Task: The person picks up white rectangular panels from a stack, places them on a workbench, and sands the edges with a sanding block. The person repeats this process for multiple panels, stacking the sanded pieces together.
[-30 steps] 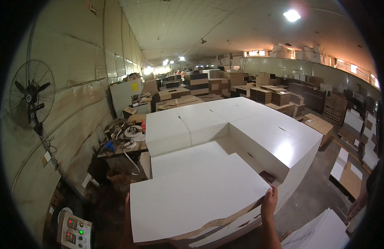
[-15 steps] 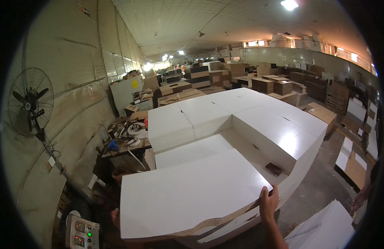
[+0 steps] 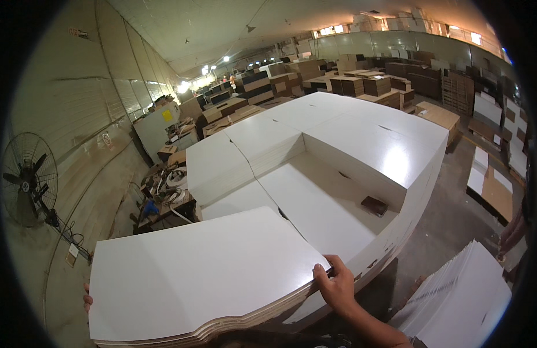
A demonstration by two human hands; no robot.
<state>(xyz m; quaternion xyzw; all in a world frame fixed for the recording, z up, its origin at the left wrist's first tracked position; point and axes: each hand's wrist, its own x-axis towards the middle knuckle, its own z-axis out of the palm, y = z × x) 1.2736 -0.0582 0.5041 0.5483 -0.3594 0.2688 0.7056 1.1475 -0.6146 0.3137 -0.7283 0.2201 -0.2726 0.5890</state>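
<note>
A short stack of white-faced panels (image 3: 199, 272) is between my two hands, its near edge cut in a wavy curve with brown board cores showing. My right hand (image 3: 336, 284) grips the right corner, thumb on top and fingers at the edge. At the left edge, only the fingertips of my left hand (image 3: 87, 298) show, wrapped against the side. Beyond lies a large pile of white panels (image 3: 361, 130), higher at the back and right, with a lower recess of white panels (image 3: 315, 203) in its middle. A small dark flat object (image 3: 374, 206) rests in that recess.
Leaning white panels (image 3: 459, 301) stand at my lower right. A wall fan (image 3: 28, 178) hangs at left, near a cluttered bench (image 3: 170, 197). Brown board stacks (image 3: 343, 86) fill the back. More boards (image 3: 488, 188) lie on the floor at right, beside part of another person (image 3: 513, 232).
The held panels have moved left and toward me, along with both hands. More of the white recess beneath now shows. The view has shifted too.
</note>
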